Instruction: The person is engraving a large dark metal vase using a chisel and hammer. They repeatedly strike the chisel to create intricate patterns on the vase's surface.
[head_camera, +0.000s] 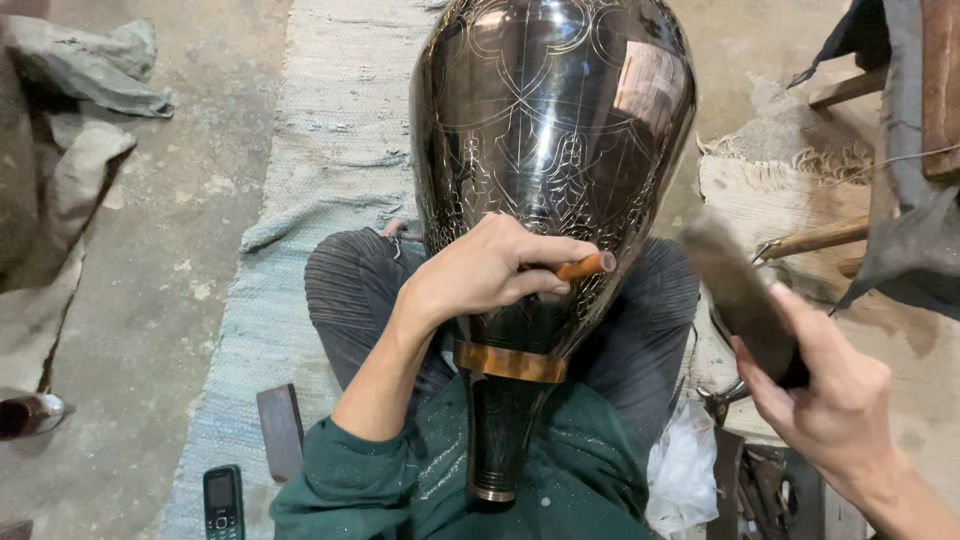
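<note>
A large dark polished metal vase (550, 130) with fine engraved patterns rests between my knees, its narrow neck with a copper band (510, 362) pointing toward me. My left hand (490, 270) is closed around a small wooden-handled engraving tool (588, 266) whose tip lies against the vase's lower body. To the right of the vase, my right hand (825, 395) is raised and grips a dark, motion-blurred mallet (738, 290).
I sit on a pale blue woven mat (320, 170) laid over a concrete floor. A black phone (223, 498) and a dark block (280, 430) lie at lower left. Tools and a white plastic bag (685, 470) lie at lower right; cloth heaps sit far left.
</note>
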